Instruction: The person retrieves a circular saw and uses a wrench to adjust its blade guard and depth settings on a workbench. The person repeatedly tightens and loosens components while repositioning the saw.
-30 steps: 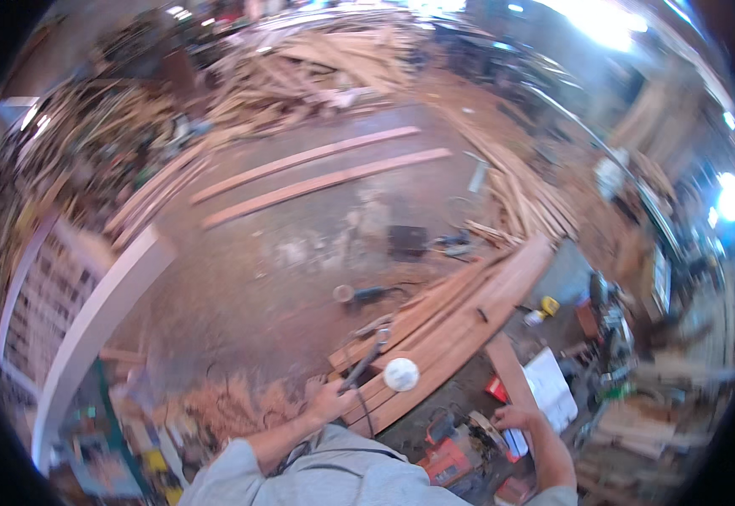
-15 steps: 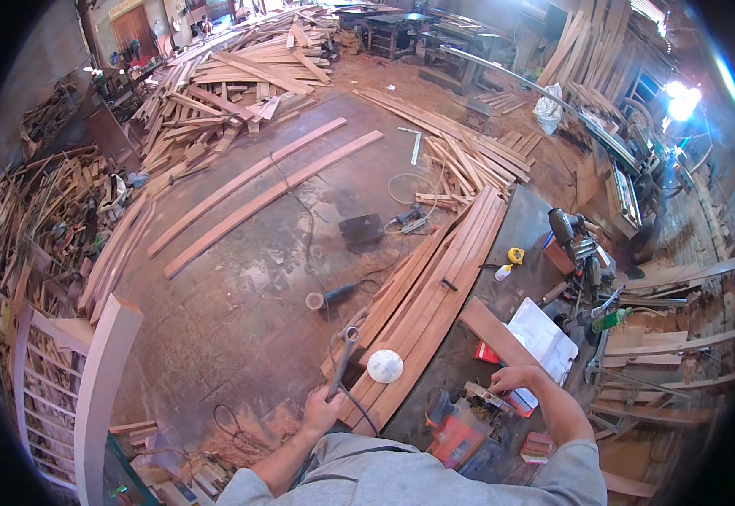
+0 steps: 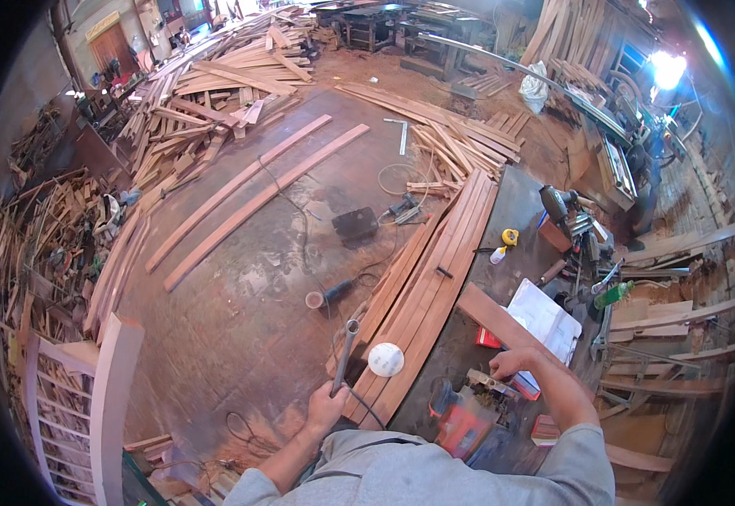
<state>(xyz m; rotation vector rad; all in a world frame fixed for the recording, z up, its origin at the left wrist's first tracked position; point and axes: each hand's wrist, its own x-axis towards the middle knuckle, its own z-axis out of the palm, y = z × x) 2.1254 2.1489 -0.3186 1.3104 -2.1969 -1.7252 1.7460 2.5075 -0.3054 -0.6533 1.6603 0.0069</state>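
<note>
My left hand (image 3: 325,408) is closed around a grey metal tube (image 3: 346,354) with a round, open-looking end pointing up and away. A white round disc (image 3: 386,360) lies just right of the tube, on long reddish planks (image 3: 418,329). My right hand (image 3: 513,363) has its fingers curled down by a metal-topped power tool (image 3: 491,382); what they hold, if anything, is hidden. Beside that hand, a short board (image 3: 498,316) lies slanted across the bench, next to open white papers (image 3: 545,316). An orange-red box-like thing (image 3: 462,430) sits nearer to me.
A yellow tape measure (image 3: 510,237), a white bottle (image 3: 497,255) and a green bottle (image 3: 612,294) are on the bench (image 3: 519,198). Left of the planks, a corded grinder-like tool (image 3: 334,293) lies on the floor. A slatted wooden frame (image 3: 114,405) stands at left; a wood pile (image 3: 232,76) lies beyond.
The whole view has shifted slightly. My left hand still grips the tube, which stands a little more upright. My right hand stays by the power tool, its fingers still curled.
</note>
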